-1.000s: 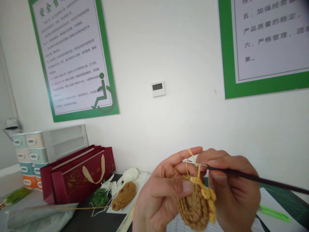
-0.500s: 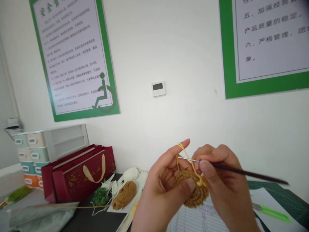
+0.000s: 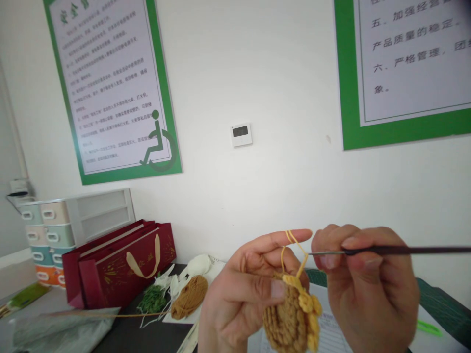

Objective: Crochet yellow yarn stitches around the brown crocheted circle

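My left hand pinches a round brown crochet piece between thumb and fingers. Yellow stitches run along the piece's right edge. From there a yellow yarn strand rises and loops over my left index finger, which points to the right. My right hand grips a crochet hook with a dark handle and a thin metal shaft. The hook's tip points left and meets the yellow strand just above the piece. Whether the yarn is caught in the hook cannot be made out.
A brown yarn ball, green yarn and white yarn lie on the dark table at left. Behind them stand a red gift bag and a drawer unit. Written paper and a green cutting mat lie beneath the hands.
My right hand has moved right and turned the hook nearly level. The crochet piece has tilted and dropped lower, now showing its yellow edge. My left index finger has swung down to the right.
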A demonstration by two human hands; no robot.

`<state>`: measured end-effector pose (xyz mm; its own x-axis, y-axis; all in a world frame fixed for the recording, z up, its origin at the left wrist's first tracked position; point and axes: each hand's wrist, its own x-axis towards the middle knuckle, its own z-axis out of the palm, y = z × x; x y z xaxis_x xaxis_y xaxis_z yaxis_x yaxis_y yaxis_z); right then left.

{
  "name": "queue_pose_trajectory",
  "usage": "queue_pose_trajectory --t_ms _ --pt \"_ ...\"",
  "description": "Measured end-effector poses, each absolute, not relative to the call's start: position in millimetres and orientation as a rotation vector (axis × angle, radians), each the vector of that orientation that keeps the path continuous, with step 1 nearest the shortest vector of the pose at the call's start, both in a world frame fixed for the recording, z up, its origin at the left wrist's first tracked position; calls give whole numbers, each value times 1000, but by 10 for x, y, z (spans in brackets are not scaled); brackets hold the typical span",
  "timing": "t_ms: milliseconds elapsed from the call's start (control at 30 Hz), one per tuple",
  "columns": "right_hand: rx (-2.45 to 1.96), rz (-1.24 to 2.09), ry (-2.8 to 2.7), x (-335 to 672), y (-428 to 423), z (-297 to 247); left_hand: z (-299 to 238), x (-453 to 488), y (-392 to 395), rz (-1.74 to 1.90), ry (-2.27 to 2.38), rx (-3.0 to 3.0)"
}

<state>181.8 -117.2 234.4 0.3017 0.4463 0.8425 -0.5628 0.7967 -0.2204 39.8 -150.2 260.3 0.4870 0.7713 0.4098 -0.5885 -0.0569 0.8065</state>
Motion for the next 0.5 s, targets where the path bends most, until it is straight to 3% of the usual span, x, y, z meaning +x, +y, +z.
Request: queue_pose_trajectory --t_ms 200,300,400,500 --pt "130 1280 -1064 1863 -1160 2437 2588 390 -1516 1175 226 1238" --pt "107 1329 -1099 1821 -1145 2402 2581 482 -1594 1385 378 1331" --pt "42 908 -1201 1831 -1121 2348 2550 568 -1644 1488 410 1422" --pt "-79 147 -1368 1920 -1073 2310 2509 623 -1647 1567 493 1442"
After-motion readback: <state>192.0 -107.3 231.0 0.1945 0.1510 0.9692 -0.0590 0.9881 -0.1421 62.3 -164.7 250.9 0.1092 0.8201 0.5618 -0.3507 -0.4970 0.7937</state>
